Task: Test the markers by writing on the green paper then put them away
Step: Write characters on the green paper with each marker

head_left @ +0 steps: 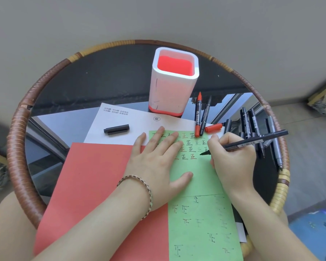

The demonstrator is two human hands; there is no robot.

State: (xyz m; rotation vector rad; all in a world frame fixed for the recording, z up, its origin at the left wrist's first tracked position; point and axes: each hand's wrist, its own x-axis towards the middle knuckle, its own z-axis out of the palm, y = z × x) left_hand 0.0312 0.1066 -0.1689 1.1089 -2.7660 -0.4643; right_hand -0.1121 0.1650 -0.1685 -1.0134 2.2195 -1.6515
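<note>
Gripping the black marker [256, 140] low on its barrel, close behind the tip, the right hand [233, 161] has its fingers curled round it in a writing hold. The tip sits at the green paper [198, 181], beside the lowest row of written characters; actual contact cannot be confirmed. The marker's long axis runs from the tip at lower left to the rear end at upper right, at a shallow tilt. The rear end lies over the loose markers [245, 121] on the right side of the table [15, 147]. The left hand [158, 159] lies flat, fingers straight, pressing the green paper down.

Handling, as judged: the marker is light, stiff and smooth-sided. A hold near the tip gives control for writing; a mid-barrel hold would suit carrying. The paper is thin and likely to slide, hence the flat hand.

The black cap [116, 129] lies on the white paper [120, 113], well apart from the marker. The holder [174, 80] stands upright behind the papers, mouth up; markers would enter lengthwise.
</note>
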